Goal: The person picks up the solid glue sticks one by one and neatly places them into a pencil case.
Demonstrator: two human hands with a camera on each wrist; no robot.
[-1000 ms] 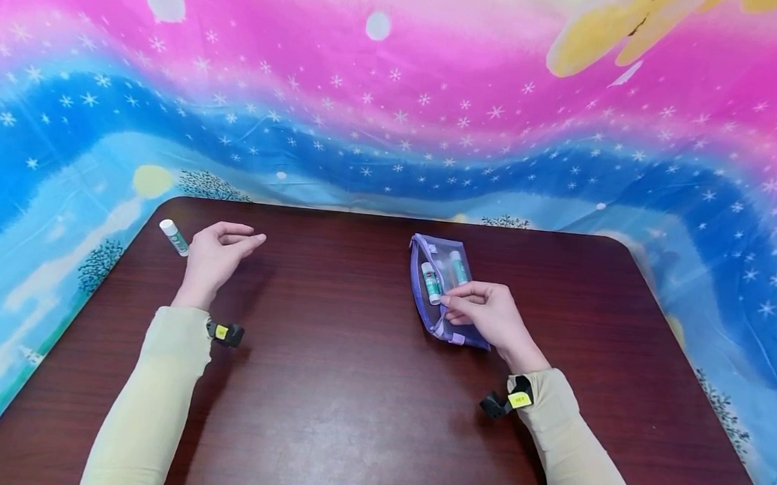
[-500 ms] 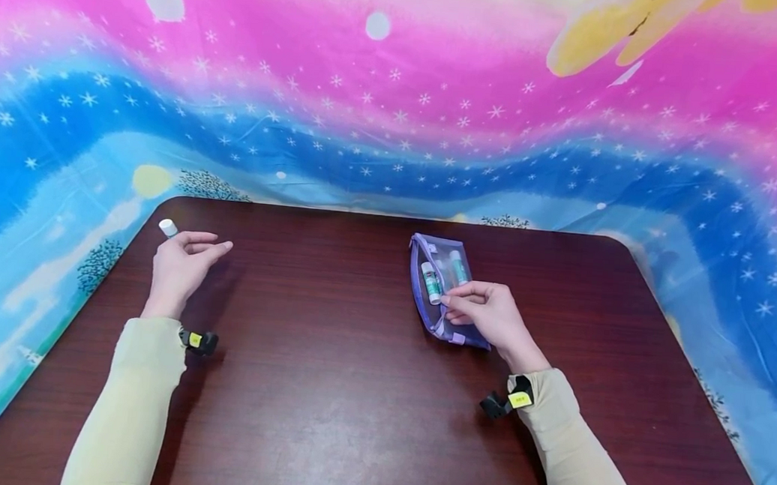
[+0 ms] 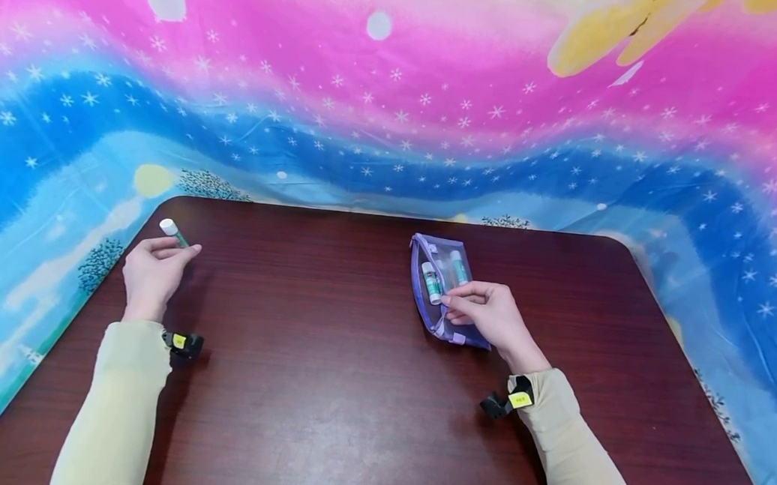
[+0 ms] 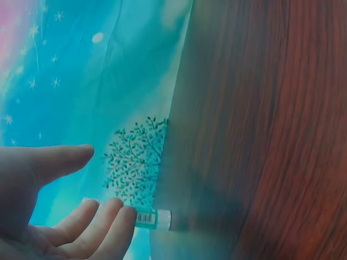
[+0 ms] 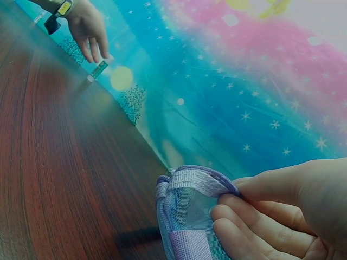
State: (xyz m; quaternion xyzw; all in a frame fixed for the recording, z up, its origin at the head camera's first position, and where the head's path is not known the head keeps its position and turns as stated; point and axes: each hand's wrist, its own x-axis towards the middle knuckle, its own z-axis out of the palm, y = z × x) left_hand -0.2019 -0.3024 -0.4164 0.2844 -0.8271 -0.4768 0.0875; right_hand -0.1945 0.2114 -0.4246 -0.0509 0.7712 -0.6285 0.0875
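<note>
At the table's back left, a glue stick point(image 3: 171, 229) with a white cap and green label stands on end. My left hand point(image 3: 153, 271) is right beside it, thumb spread well away from the fingers; in the left wrist view the fingertips overlap the green glue stick point(image 4: 147, 218). On the right, my right hand point(image 3: 485, 309) pinches the edge of a purple mesh zip pouch point(image 3: 416, 283) between thumb and fingers. The pouch's mouth is unzipped, and a glue stick point(image 3: 431, 281) and a second glue stick point(image 3: 457, 265) show inside. The right wrist view shows the pinched purple trim point(image 5: 198, 181) up close.
A dark red-brown wooden table point(image 3: 325, 373) with rounded back corners spans the scene. Behind and along its sides hangs a pink and blue printed cloth point(image 3: 382, 137) that meets the table's edge. Each wrist wears a small black camera point(image 3: 185, 345).
My left hand has moved left and slightly toward me, from the right side of the standing glue stick to its near left. My right hand and the pouch have stayed put.
</note>
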